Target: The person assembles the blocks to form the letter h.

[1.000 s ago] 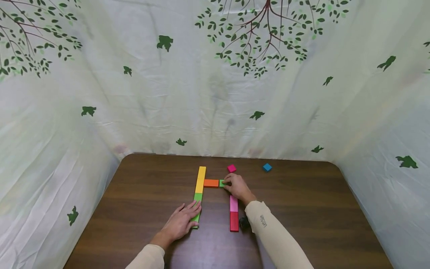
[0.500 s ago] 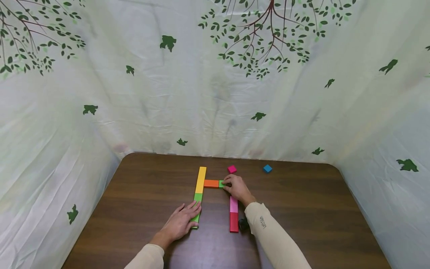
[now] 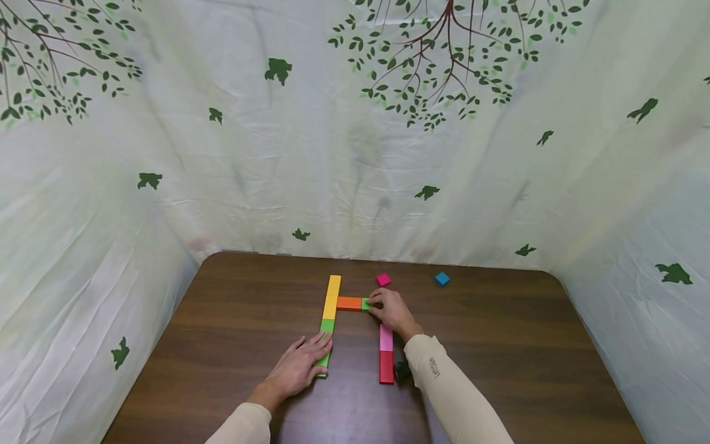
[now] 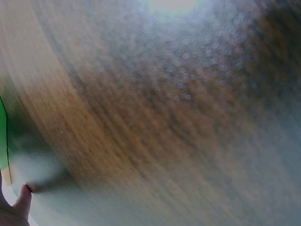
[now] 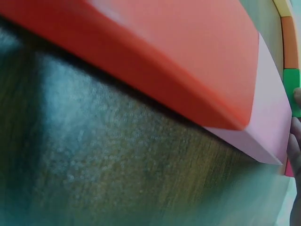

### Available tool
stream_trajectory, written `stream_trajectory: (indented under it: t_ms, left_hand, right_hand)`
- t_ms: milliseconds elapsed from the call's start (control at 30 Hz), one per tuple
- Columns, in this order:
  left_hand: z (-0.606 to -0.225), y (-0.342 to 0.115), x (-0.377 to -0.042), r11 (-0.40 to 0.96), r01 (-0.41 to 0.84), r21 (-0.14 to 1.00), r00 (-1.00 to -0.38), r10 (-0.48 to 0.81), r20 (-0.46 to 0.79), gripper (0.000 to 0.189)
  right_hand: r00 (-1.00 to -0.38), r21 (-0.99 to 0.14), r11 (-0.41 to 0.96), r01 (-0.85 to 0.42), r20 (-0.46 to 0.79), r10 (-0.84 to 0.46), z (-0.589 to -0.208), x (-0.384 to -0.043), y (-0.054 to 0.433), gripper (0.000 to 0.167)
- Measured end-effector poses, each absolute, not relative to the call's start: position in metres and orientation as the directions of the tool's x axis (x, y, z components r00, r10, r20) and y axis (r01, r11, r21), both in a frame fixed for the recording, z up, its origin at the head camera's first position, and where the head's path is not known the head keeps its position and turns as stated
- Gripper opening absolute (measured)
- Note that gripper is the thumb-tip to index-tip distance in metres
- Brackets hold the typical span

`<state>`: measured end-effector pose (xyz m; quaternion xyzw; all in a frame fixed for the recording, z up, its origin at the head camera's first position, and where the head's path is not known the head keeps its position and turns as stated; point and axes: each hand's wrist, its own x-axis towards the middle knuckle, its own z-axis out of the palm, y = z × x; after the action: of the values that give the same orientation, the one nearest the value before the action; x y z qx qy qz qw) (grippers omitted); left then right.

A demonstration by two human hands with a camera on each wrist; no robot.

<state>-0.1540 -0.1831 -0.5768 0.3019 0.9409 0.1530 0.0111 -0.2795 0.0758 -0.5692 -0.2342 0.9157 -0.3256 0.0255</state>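
Note:
My right hand (image 3: 392, 309) pinches a small green block (image 3: 364, 304) at the right end of an orange block (image 3: 349, 303). That orange block meets the side of a column of yellow blocks (image 3: 331, 297) and green blocks (image 3: 328, 325). Over the column's near end rests my left hand (image 3: 299, 367), fingers stretched out and partly covering the green. Below my right hand, a pink block (image 3: 386, 337) and a red block (image 3: 386, 367) lie end to end. The right wrist view has the red block (image 5: 188, 56) up close; the left wrist view catches only a green edge (image 4: 3, 136) and my thumb.
A magenta cube (image 3: 383, 280) lies beyond my right hand, and a blue cube (image 3: 442, 279) sits farther right. Behind the brown wooden table (image 3: 249, 296) hangs a pale curtain (image 3: 355, 154) with leaf prints. Something dark and round (image 3: 402, 370) shows beside my right sleeve.
The head view shifts very slightly. Both hands and the blocks keep their places, with my right hand still pinching the green block.

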Motion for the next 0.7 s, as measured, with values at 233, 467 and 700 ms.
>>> stream_trajectory:
  t_ms: [233, 467, 700]
  left_hand:
    - [-0.577, -0.184, -0.154, 0.775, 0.554, 0.304, -0.823, 0.565, 0.06, 0.058]
    - [-0.577, -0.184, -0.155, 0.782, 0.545, 0.302, -0.827, 0.56, 0.042, 0.058]
    - [-0.577, -0.184, -0.154, 0.772, 0.559, 0.304, -0.821, 0.567, 0.068, 0.058]
  right_hand:
    - [-0.892, -0.608, 0.681, -0.409, 0.108, -0.439, -0.57, -0.279, 0.075, 0.018]
    - [-0.893, -0.647, 0.647, -0.404, 0.125, -0.433, -0.57, -0.28, 0.079, 0.018]
    - [-0.923, -0.652, 0.664, -0.366, 0.161, -0.35, -0.568, -0.288, 0.094, 0.019]
